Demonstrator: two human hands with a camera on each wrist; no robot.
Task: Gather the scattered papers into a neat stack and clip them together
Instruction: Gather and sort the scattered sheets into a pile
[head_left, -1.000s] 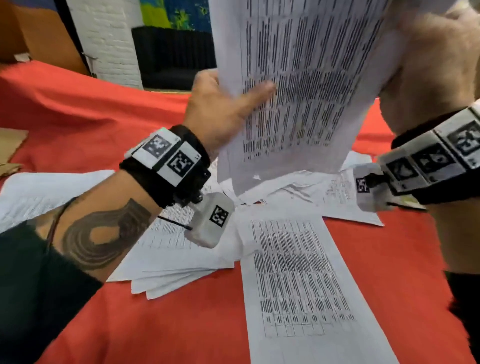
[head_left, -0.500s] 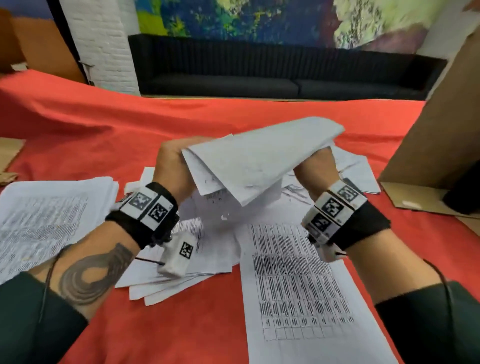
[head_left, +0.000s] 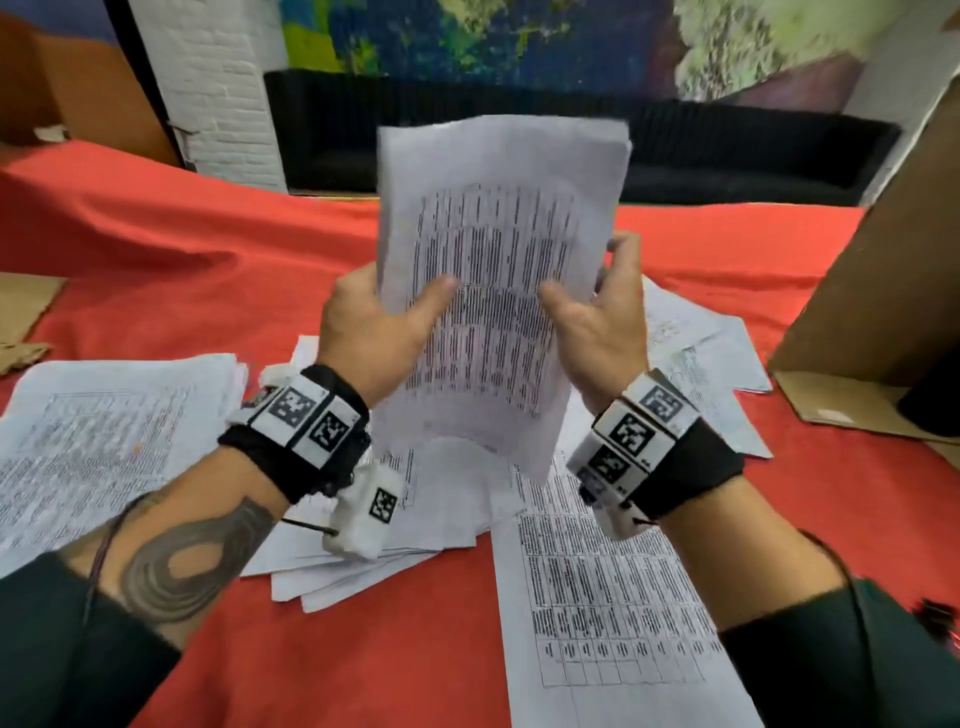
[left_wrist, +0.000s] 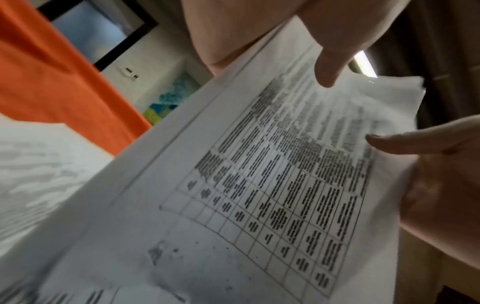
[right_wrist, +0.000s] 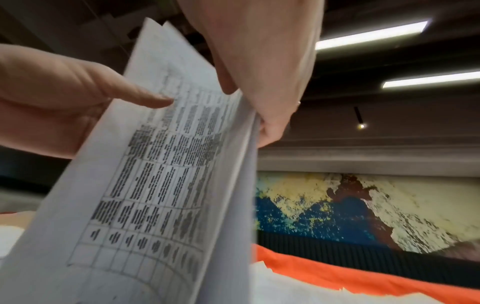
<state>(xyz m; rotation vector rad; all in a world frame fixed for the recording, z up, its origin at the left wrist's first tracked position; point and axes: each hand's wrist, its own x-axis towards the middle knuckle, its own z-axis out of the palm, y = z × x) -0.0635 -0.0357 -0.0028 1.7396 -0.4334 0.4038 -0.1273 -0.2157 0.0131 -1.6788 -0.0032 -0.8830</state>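
A bundle of printed sheets (head_left: 493, 291) stands upright above the red table, its printed tables facing me. My left hand (head_left: 374, 322) grips its left edge, thumb on the front. My right hand (head_left: 597, 317) grips the right edge the same way, fingers behind. The left wrist view shows the bundle (left_wrist: 259, 185) with both thumbs on it. In the right wrist view the bundle (right_wrist: 155, 185) is seen edge-on. Loose sheets (head_left: 426, 499) lie scattered under my hands, one long sheet (head_left: 608, 597) nearest me. A small black clip (head_left: 935, 616) lies at the right edge.
A separate pile of papers (head_left: 104, 436) lies on the left of the red tablecloth (head_left: 208, 270). A brown cardboard box (head_left: 883, 291) stands open at the right. Flat cardboard (head_left: 26, 317) lies at the far left. A black sofa (head_left: 727, 156) runs behind the table.
The bundle has been raised from a low, folded-over hold near the table to an upright position. Both hands now grip its side edges with thumbs in front.
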